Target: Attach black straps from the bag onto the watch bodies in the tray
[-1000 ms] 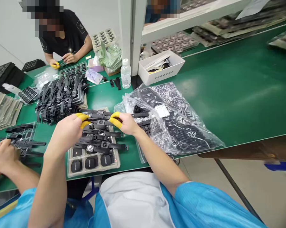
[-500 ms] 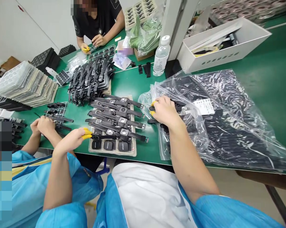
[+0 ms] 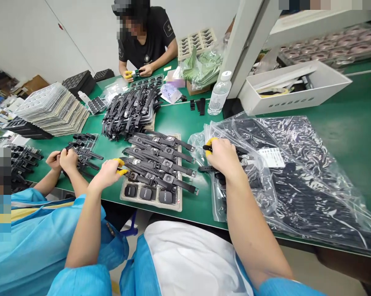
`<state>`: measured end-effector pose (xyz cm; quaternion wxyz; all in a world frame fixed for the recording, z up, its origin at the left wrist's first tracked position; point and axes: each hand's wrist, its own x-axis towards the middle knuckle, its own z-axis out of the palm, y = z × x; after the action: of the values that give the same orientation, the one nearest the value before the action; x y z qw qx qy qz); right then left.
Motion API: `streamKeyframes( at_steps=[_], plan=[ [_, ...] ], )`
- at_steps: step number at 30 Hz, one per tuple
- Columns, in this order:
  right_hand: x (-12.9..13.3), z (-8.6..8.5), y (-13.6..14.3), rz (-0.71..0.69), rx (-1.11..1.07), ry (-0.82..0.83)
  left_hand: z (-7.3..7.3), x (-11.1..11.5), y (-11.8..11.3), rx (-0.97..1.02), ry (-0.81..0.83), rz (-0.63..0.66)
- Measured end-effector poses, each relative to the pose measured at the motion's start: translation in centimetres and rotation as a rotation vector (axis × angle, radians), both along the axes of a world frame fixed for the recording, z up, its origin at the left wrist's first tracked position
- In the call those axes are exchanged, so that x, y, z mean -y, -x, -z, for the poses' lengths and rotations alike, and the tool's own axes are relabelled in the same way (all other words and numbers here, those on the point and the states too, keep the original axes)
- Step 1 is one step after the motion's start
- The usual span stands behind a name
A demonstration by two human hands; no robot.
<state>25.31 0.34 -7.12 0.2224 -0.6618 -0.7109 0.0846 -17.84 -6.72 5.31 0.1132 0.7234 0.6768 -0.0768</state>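
Observation:
My left hand [image 3: 107,174], with yellow covers on its fingertips, pinches the left end of a black watch [image 3: 132,176]. This watch is at the front left of the watches with straps; whether it rests on them or is held just above is hard to tell. Beneath lies a beige tray [image 3: 179,199], its front row holding black square watch bodies [image 3: 146,193]. My right hand [image 3: 224,158], also with yellow fingertip covers, grips a black watch strap [image 3: 207,147] at the mouth of a clear plastic bag [image 3: 218,205]. Another strap [image 3: 206,168] sticks out of the bag below it.
A large bag of black straps [image 3: 311,185] covers the right of the green table [image 3: 342,131]. Behind it stand a white box [image 3: 305,96] and a water bottle [image 3: 219,94]. Piled strapped watches [image 3: 130,111] and stacked trays [image 3: 56,111] are farther left. A co-worker's hands [image 3: 63,160] handle watches beside me.
The view has tilted up slightly. My left hand has turned the watch at the tray's front left, so its round back now shows. My right hand has drawn its strap slightly outward.

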Motion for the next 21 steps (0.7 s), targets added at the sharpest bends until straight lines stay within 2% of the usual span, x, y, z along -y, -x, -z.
streamKeyframes(
  at_steps=[2,5,8,10,12,16,21],
  plan=[
    [-0.1,-0.6,0.0,0.027,-0.037,0.003,-0.2,1.0,-0.2,-0.069,-0.135,-0.009],
    [-0.1,-1.7,0.3,0.039,-0.169,-0.071,-0.7,3.6,-2.6,0.101,-0.227,0.064],
    [-0.1,-2.6,0.8,0.033,-0.356,-0.221,-1.0,6.7,-7.3,0.304,-0.163,0.277],
    [0.0,-2.8,1.0,0.029,-0.438,-0.282,-0.8,8.7,-10.8,0.238,-0.160,0.404],
    [0.0,-2.7,1.0,0.009,-0.462,-0.288,-0.1,10.1,-13.6,0.066,-0.147,0.481],
    [-0.1,-2.0,0.8,-0.020,-0.395,-0.170,1.1,10.7,-16.7,-0.179,-0.067,0.492],
    [-0.2,-1.6,1.0,-0.071,-0.284,-0.008,0.9,9.5,-18.3,-0.265,-0.031,0.465]
  ],
)
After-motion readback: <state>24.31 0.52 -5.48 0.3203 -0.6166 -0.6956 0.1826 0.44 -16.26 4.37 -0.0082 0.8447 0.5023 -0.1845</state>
